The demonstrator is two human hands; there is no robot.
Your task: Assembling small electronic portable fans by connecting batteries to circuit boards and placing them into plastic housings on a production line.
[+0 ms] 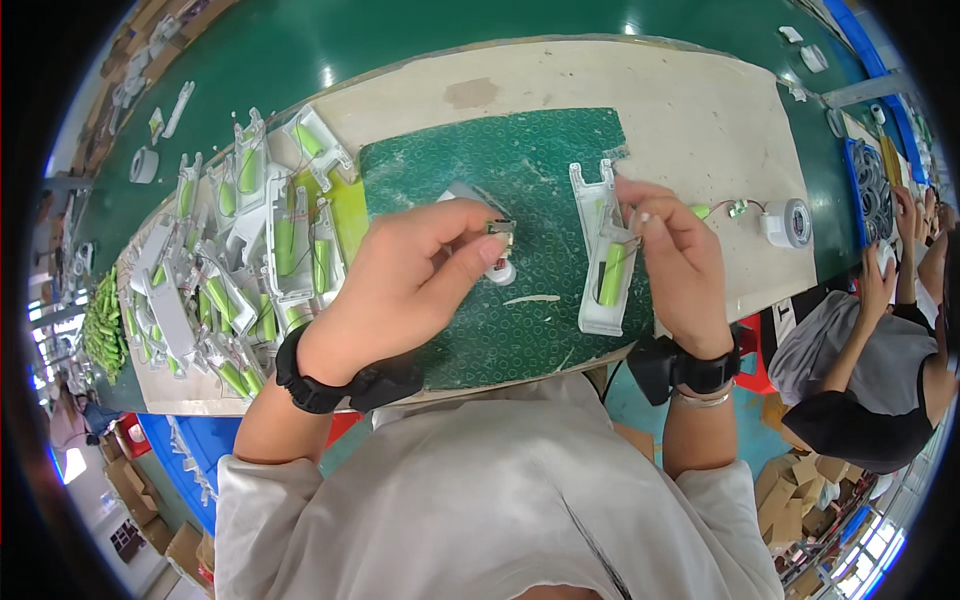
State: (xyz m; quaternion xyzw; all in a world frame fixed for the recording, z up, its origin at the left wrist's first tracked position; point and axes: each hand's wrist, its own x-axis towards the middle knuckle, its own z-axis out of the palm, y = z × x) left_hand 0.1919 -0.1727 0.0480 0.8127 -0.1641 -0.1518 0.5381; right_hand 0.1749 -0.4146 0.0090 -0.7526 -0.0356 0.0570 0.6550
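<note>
- the white plastic shell [603,250] lies on the green mat [520,190], just right of the middle, with a green battery [611,273] sitting in its lower half.
- the right hand [672,262] rests over the shell's right edge, fingers pinched on thin wires near its upper part; a hard tug here could pull a wire loose from the battery or drag the shell off the mat.
- the left hand [410,275] pinches a small circuit board [500,228] between thumb and forefinger, held above the mat beside a small white round part [502,272]; the grip looks slight, so the board could slip or twist.
- if board and wires are joined, which i cannot tell, moving the hands apart would strain the link.
- a pile of finished shells [240,260] crowds the left of the bench [700,110], near the left wrist; a careless elbow could knock some off.
- a tape roll [787,222] and a loose battery with wires [722,210] lie to the right, well apart from the hands.
</note>
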